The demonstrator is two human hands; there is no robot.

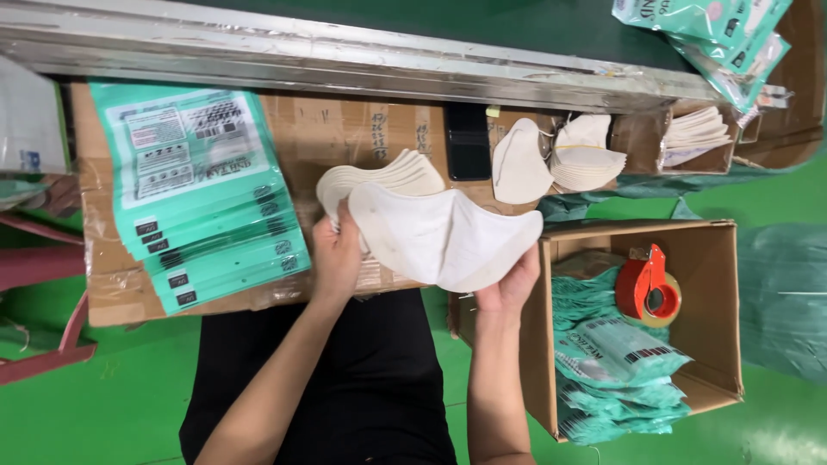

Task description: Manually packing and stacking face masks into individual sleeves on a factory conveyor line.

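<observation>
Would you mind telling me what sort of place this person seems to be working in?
Probably a packing station in a mask factory. Both hands, left hand and right hand, hold a white folded mask; a fan of green printed pouches lies on the cardboard-covered bench, and a carton holds filled pouches and a red tape dispenser.

Both hands hold a white folded mask (444, 237) spread open at centre: the left hand (338, 254) pinches its nine o'clock edge, the right hand (514, 280) its four o'clock edge. Green packets (207, 215) lie fanned at nine o'clock; a cardboard box (719, 284) sits at four o'clock.
</observation>
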